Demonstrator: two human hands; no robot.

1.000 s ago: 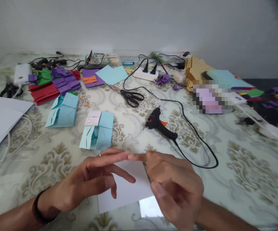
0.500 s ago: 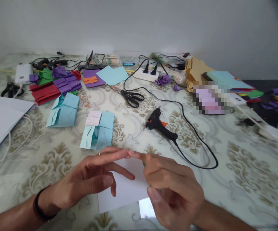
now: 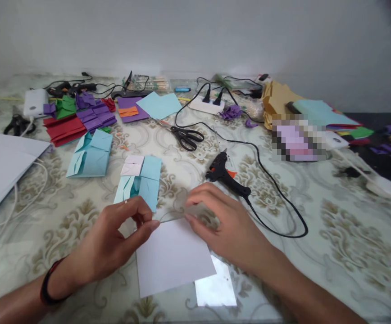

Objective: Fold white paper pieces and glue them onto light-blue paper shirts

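White sheet [image 3: 175, 258] lies on tbl [image 3: 334, 252], just nearside of & btwn both grips. L hand [image 3: 128, 234]: thumb & index overlap at far edge, can't tell if pinched. R hand [image 3: 220, 225]: thumb/index apart, nr far-R corner. Glue gun [image 3: 229, 176] beyond R grip.

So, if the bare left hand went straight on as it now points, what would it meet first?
Probably the bare right hand, across a small gap; their heights above the patterned table are hard to compare.
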